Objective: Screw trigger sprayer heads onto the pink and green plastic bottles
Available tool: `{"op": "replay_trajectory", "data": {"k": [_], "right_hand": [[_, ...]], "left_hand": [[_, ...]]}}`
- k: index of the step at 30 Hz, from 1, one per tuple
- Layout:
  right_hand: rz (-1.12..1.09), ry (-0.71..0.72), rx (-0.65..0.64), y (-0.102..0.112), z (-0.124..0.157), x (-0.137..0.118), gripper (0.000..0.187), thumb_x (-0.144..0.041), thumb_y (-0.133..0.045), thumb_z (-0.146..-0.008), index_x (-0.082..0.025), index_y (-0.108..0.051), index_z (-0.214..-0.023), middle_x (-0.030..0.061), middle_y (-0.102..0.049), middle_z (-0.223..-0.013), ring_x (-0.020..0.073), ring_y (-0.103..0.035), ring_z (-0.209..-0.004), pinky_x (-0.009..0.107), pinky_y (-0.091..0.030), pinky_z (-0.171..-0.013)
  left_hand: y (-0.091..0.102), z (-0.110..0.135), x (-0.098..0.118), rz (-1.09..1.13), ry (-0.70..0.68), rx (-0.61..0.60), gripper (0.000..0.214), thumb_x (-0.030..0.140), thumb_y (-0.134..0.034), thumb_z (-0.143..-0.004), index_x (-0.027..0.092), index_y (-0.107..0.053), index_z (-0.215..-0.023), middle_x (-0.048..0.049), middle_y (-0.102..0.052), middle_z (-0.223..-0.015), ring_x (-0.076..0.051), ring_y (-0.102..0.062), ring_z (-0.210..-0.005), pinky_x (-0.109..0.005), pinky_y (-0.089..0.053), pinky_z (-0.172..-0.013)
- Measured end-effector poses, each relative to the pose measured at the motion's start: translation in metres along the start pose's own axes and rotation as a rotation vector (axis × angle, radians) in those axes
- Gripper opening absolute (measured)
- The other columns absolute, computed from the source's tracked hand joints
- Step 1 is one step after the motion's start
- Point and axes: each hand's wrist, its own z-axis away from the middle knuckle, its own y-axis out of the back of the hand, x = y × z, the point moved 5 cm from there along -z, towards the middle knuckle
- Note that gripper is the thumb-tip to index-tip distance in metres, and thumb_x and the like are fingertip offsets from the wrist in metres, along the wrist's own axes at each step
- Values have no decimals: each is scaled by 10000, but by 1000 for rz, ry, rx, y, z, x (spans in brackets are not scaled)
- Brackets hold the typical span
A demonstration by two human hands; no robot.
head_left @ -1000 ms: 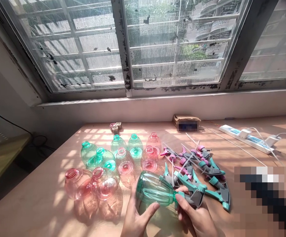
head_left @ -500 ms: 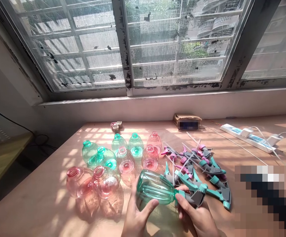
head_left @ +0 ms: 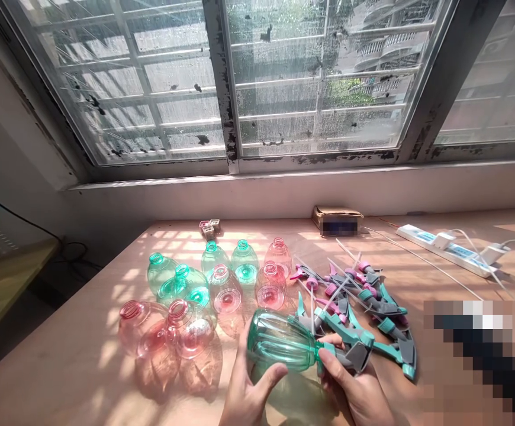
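My left hand [head_left: 247,390] is wrapped round the body of a clear teal bottle [head_left: 279,346] that lies sideways above the wooden table [head_left: 62,367]. My right hand [head_left: 357,393] grips the teal and grey spray trigger head [head_left: 350,354] sitting at the bottle's neck. Behind them stand several empty teal bottles [head_left: 185,284] and pink bottles [head_left: 270,285] without caps. A loose pile of teal and pink trigger heads with dip tubes [head_left: 364,302] lies just right of the held bottle.
A white power strip [head_left: 446,248] with plugs and cables lies at the back right. A small cardboard box [head_left: 337,219] rests against the wall below the window. Small square parts [head_left: 208,226] sit at the back. A blurred patch covers the lower right.
The held bottle and both hands have shifted only slightly; my right fingers have turned a little on the trigger head. Nothing else has moved.
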Motion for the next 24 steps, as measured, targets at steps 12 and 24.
{"op": "replay_trajectory", "data": {"k": [12, 24], "right_hand": [[32, 3, -49, -1, 0, -8, 467, -628, -887, -748, -216, -709, -876, -27, -630, -545, 192, -590, -480, 297, -481, -485], [81, 9, 15, 0, -1, -6, 519, -676, -873, -737, -218, -748, -948, -23, -623, -513, 222, -598, -475, 307, -455, -454]], "left_hand": [[-2, 0, -4, -40, -43, -2, 1009, 427, -912, -714, 278, -447, -1598, -118, -563, -1606, -387, -394, -1568, -487, -302, -1302], [-6, -1, -2, -7, -45, -58, 930, 396, -858, -790, 315, -435, -1616, -106, -593, -1595, -372, -478, -1520, -493, -368, -1266]]}}
